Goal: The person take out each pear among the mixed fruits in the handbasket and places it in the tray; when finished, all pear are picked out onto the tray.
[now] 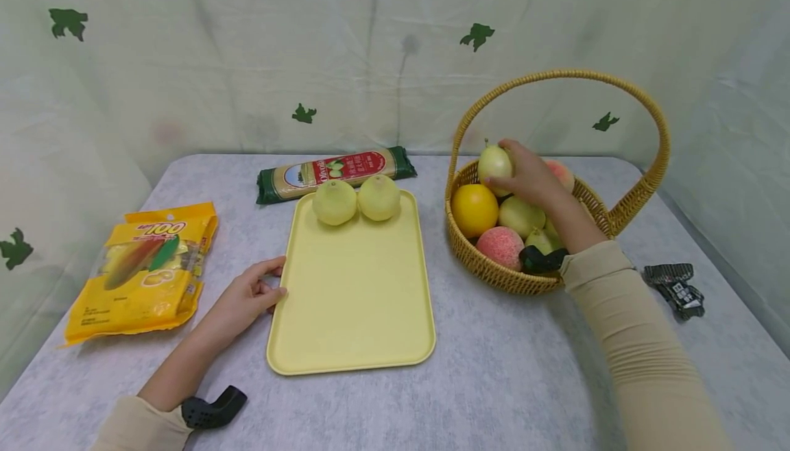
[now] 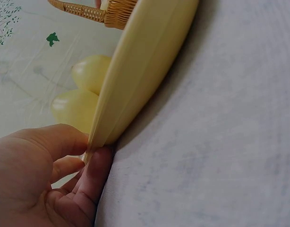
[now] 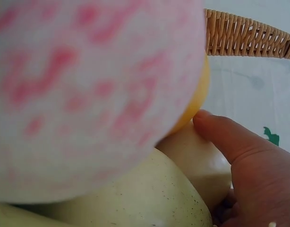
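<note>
My left hand (image 1: 247, 298) pinches the left rim of a pale yellow tray (image 1: 352, 293), thumb on top and fingers beneath in the left wrist view. Two pale green, round pear-like fruits (image 1: 335, 202) sit side by side at the tray's far end. Over at the wicker basket (image 1: 494, 273), my right hand (image 1: 529, 173) reaches under the handle and grips a pale green pear (image 1: 495, 163) with its stem up. An orange (image 1: 474, 210), a pink peach (image 1: 500, 247) and more pears (image 1: 521, 215) lie around it. In the right wrist view a peach (image 3: 88, 94) hides much of the basket.
A green-ended pasta pack (image 1: 336, 173) lies behind the tray. To the left is a yellow snack bag (image 1: 138, 276) with a mango picture. Small black packets (image 1: 677, 291) rest right of the basket, whose tall handle (image 1: 568, 75) arches over the fruit.
</note>
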`<action>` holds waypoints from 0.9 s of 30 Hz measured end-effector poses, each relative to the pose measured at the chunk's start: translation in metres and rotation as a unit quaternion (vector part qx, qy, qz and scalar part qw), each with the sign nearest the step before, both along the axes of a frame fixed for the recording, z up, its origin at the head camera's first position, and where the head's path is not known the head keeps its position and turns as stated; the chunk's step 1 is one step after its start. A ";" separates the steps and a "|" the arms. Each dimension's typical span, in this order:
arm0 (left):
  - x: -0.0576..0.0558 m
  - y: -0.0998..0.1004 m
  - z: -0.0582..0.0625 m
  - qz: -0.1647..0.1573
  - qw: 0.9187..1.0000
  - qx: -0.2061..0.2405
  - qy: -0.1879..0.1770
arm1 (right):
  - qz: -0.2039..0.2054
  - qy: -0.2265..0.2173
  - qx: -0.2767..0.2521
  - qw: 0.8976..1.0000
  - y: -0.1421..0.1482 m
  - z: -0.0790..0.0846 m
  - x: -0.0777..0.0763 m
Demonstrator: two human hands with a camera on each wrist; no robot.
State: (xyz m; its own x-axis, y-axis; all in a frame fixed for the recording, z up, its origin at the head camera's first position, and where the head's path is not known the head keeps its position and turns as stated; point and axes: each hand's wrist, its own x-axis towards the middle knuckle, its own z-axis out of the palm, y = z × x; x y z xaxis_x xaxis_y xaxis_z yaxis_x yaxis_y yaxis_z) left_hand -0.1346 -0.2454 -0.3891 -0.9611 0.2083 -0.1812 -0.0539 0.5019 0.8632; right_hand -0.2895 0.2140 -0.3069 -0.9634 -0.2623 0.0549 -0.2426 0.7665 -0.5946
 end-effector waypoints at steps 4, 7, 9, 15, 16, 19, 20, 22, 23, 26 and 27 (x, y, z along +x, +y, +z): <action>0.000 -0.001 -0.001 -0.002 1.000 0.003 0.003 | -0.005 0.018 0.005 1.000 0.000 0.001 -0.001; 0.000 -0.001 0.000 -0.002 1.000 0.005 0.004 | -0.012 0.031 -0.001 0.999 -0.001 0.002 0.000; 0.001 -0.001 0.000 -0.001 1.000 0.007 0.003 | -0.019 0.035 -0.011 0.999 -0.002 0.004 0.002; 0.003 -0.001 0.001 -0.002 1.000 0.016 0.005 | -0.040 0.056 -0.054 0.996 -0.005 0.016 0.011; 0.003 -0.001 0.001 -0.002 1.000 0.017 0.004 | -0.041 0.055 -0.061 0.996 -0.005 0.018 0.013; 0.002 -0.001 0.000 -0.001 1.000 0.014 0.001 | -0.041 0.046 -0.074 0.995 -0.006 0.024 0.018; 0.002 0.000 0.000 -0.001 1.000 0.012 0.001 | -0.040 0.041 -0.075 0.995 -0.006 0.026 0.021; 0.002 0.000 0.000 -0.001 1.000 0.011 -0.001 | -0.036 0.033 -0.070 0.996 -0.004 0.030 0.026; 0.002 0.000 0.000 -0.001 1.000 0.010 -0.002 | -0.035 0.030 -0.063 0.997 -0.003 0.032 0.029; 0.002 -0.001 0.001 -0.003 1.000 0.010 -0.001 | -0.023 0.026 -0.061 0.998 0.001 0.037 0.041; 0.002 -0.001 0.002 -0.002 1.000 0.010 -0.001 | -0.016 0.028 -0.065 0.997 0.002 0.038 0.045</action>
State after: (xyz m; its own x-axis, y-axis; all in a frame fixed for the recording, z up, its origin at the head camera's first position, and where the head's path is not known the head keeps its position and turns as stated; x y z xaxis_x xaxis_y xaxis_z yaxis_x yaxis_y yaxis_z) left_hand -0.1326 -0.2466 -0.3876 -0.9600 0.2154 -0.1791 -0.0542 0.4843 0.8732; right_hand -0.2448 0.2159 -0.2692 -0.9656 -0.2186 0.1408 -0.2551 0.6911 -0.6763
